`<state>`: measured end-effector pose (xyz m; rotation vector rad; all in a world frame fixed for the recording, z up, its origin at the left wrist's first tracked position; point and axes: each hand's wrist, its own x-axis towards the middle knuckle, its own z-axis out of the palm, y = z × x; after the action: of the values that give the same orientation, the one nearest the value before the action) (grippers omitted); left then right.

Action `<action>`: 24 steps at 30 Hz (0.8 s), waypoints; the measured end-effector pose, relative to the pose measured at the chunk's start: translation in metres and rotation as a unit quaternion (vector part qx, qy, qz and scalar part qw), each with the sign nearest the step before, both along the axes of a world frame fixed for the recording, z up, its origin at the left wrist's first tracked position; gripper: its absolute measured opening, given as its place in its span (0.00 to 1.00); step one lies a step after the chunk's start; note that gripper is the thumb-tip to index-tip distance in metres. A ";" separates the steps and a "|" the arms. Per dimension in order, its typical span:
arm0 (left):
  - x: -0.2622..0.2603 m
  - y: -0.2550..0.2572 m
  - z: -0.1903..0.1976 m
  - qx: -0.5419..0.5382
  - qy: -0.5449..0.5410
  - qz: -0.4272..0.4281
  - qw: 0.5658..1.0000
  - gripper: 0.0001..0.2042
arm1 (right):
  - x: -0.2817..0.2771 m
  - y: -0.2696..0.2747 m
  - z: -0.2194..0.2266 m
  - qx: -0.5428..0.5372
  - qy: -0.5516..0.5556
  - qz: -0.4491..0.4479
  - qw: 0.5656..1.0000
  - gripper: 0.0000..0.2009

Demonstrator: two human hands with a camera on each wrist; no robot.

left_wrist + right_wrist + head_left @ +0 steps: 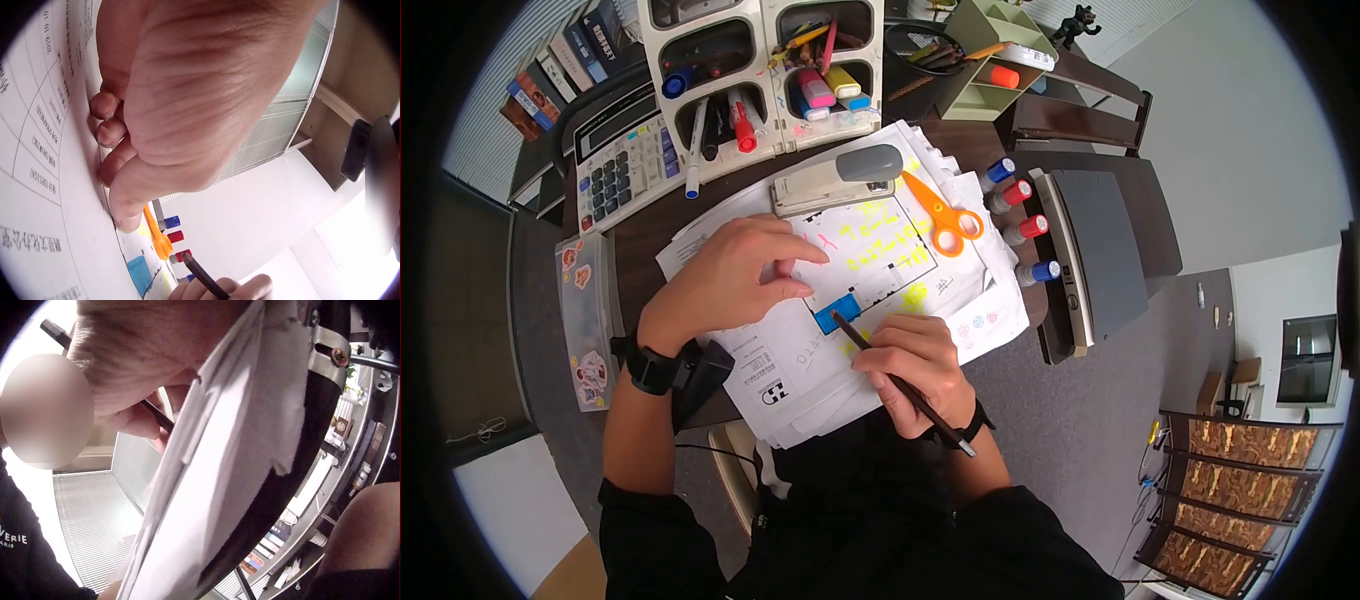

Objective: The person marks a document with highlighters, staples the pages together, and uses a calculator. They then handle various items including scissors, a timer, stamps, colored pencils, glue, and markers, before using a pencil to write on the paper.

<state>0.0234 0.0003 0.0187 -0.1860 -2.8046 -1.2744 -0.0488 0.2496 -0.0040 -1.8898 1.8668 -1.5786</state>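
Observation:
My right hand (915,370) grips a dark pencil (920,405) whose tip is at a blue rectangle (837,313) on the top printed sheet (800,350). In the right wrist view the pencil (156,414) passes under the right hand (137,362), beside the stacked paper edges. My left hand (740,270) rests on the sheet left of the blue patch, fingers bent loosely and thumb toward the patch. The left wrist view shows the left hand (181,94) with fingertips on the paper, and the blue patch (141,273) beyond the thumb. Yellow and pink marks cover the sheet's upper part.
A stapler (840,180) lies at the sheet's top, with orange scissors (945,215) to its right. Several capped markers (1025,230) stand beside a grey device (1090,250). A calculator (625,165), a pen organizer (770,60) and a clear case (588,330) are around the papers.

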 end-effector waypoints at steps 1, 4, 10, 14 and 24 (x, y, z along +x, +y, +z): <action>0.000 0.000 0.000 0.001 -0.004 0.001 1.000 0.17 | 0.002 -0.001 0.002 0.007 -0.010 -0.015 1.000 0.10; 0.000 -0.001 -0.001 -0.001 0.000 -0.002 1.000 0.17 | 0.005 -0.002 0.002 0.025 -0.024 -0.035 0.999 0.11; 0.000 -0.002 -0.002 -0.001 0.005 -0.006 1.000 0.17 | 0.004 -0.001 -0.008 -0.002 -0.065 -0.064 0.996 0.11; 0.000 -0.002 -0.002 0.007 0.009 -0.008 1.000 0.17 | 0.006 0.004 -0.013 -0.103 -0.324 -0.109 0.934 0.07; -0.001 -0.005 -0.011 0.015 0.052 -0.016 0.998 0.15 | -0.032 0.032 -0.017 -0.202 -0.293 -0.286 0.890 0.10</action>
<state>0.0222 -0.0044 0.0078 -0.2878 -2.7040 -1.2736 -0.0804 0.2813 -0.0211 -0.7462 1.9769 -2.5098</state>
